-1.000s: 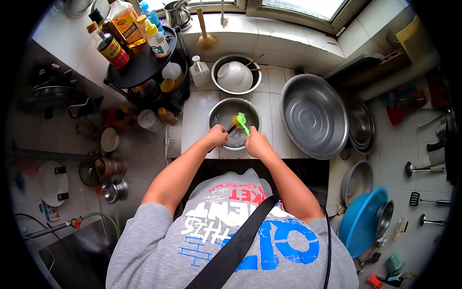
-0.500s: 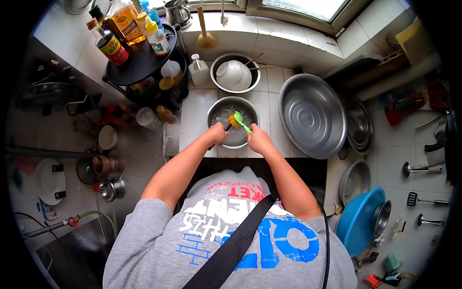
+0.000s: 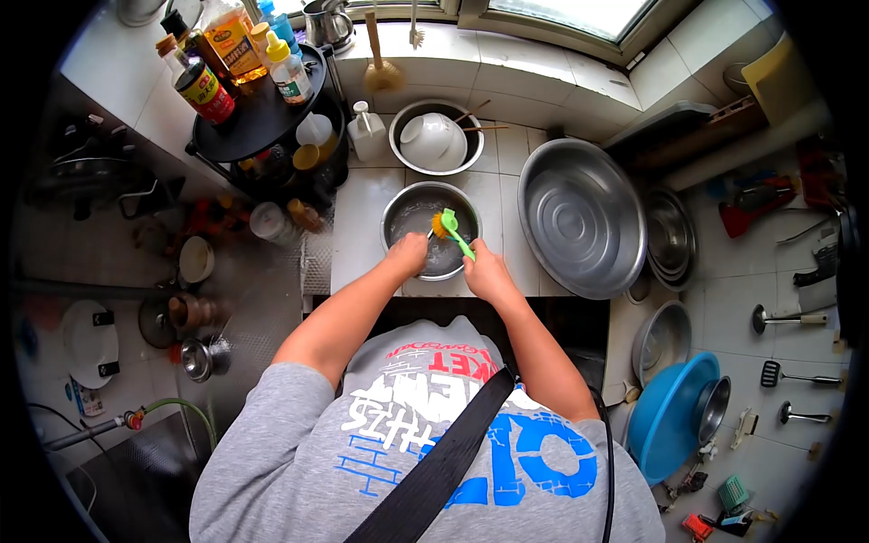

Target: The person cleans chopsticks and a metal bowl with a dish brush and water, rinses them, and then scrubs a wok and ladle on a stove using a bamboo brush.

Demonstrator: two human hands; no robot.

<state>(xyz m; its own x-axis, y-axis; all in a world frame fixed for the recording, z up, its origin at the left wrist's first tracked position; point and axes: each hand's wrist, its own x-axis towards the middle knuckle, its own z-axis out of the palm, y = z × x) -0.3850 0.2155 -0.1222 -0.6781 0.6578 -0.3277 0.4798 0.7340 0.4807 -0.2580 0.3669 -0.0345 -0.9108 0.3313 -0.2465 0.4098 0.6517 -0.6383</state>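
My right hand [image 3: 487,271] is closed around the handle of a green dish brush [image 3: 452,222] with orange-yellow bristles. Its head is over a round metal basin [image 3: 387,222] with water in it. At the basin's near left edge, my left hand [image 3: 410,254] is closed on a slim utensil [image 3: 430,234]; only a short end shows beside the bristles, and its kind is unclear. The bristles are at or very near this end. Behind the basin, a second metal bowl [image 3: 395,149] holds white bowls [image 3: 433,142] and chopsticks [image 3: 486,128].
A large metal basin [image 3: 579,222] leans at the right of the tiled counter. A white pump bottle [image 3: 367,131] stands at the back left, beside a black rack [image 3: 262,127] with sauce bottles. A blue tub [image 3: 665,416] sits lower right.
The view has shifted slightly. The dark handle seen below my left hand earlier is now hidden, and a thin light end shows near the bristles. Both hands keep their grips.
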